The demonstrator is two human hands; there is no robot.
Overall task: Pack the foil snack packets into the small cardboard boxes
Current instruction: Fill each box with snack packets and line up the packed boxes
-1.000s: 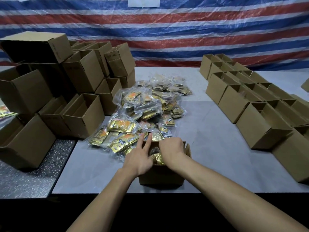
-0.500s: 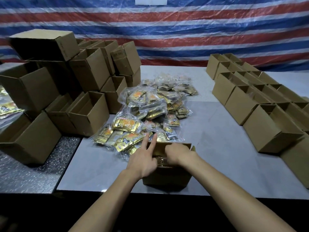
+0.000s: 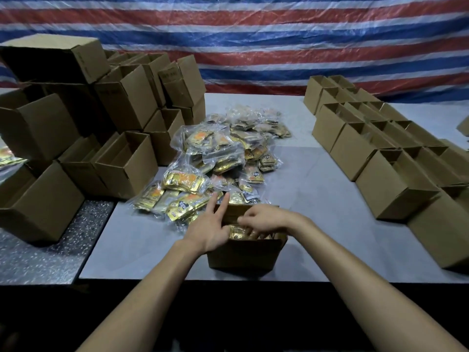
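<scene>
**Packets Pressed Down Inside the Near Box**

Within the last second the right hand point(image 3: 264, 221) was opened out from a knuckled press over the small cardboard box point(image 3: 243, 255). Its fingers point(image 3: 256, 232) were dipped inside onto the gold foil packets point(image 3: 236, 231) lying there. Whether a packet was pinched or only pushed flat could not be told. The left hand point(image 3: 209, 228) was kept against the box's left wall, with index and middle fingers straight and nothing gripped. The box stood at the near edge of the tabletop point(image 3: 317, 224), just in front of the bagged pile of packets point(image 3: 223, 158). Settling the contents was judged the step in hand, with closing not yet done. Rows of open boxes point(image 3: 380, 163) stood well apart at the right.
</scene>
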